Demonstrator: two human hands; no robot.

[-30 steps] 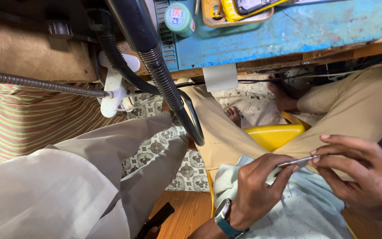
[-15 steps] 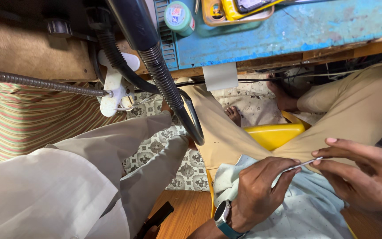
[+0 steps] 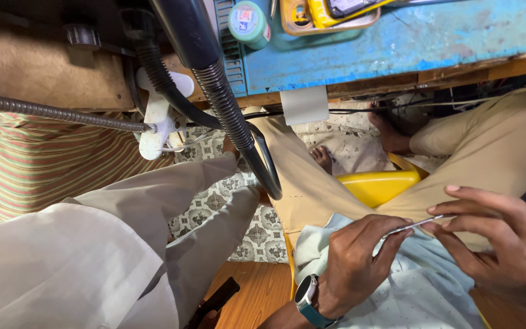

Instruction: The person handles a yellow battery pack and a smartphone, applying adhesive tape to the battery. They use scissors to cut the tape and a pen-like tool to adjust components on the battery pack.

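1. My left hand [image 3: 354, 262], lower centre of the frame, pinches one end of a thin metal tool [image 3: 410, 226] between thumb and curled fingers; grip closed on it.
2. My right hand [image 3: 500, 244], lower right, meets the other end of the thin metal tool with its fingertips, other fingers spread wide; grip narrow, pinching the tip.
3. The tool lies nearly level, tilted slightly up to the right, spanning the gap between both hands, over my lap.
4. A wristwatch [image 3: 307, 297] with a teal band sits on my left wrist, bottom centre.
5. Under the hands: a pale blue cloth [image 3: 421, 292] spread on my lap, over beige trousers [image 3: 494, 152].
6. A yellow plastic seat [image 3: 375, 186] shows between my legs, centre right.
7. Bare feet [image 3: 322, 158] rest on the floor under the surface, upper centre.
8. A blue worn surface [image 3: 397, 42] runs across the top of the frame; a small round teal tub [image 3: 248, 21] and a yellow tray [image 3: 330, 15] stand on it.
9. A black flexible hose [image 3: 226, 109] hangs down from the upper centre, curving to mid frame.
10. Another person's grey sleeve and trousers [image 3: 92, 244] fill the lower left; a striped cloth [image 3: 38, 164] lies at the left edge.
11. A patterned tile floor [image 3: 257, 225] shows in the centre.
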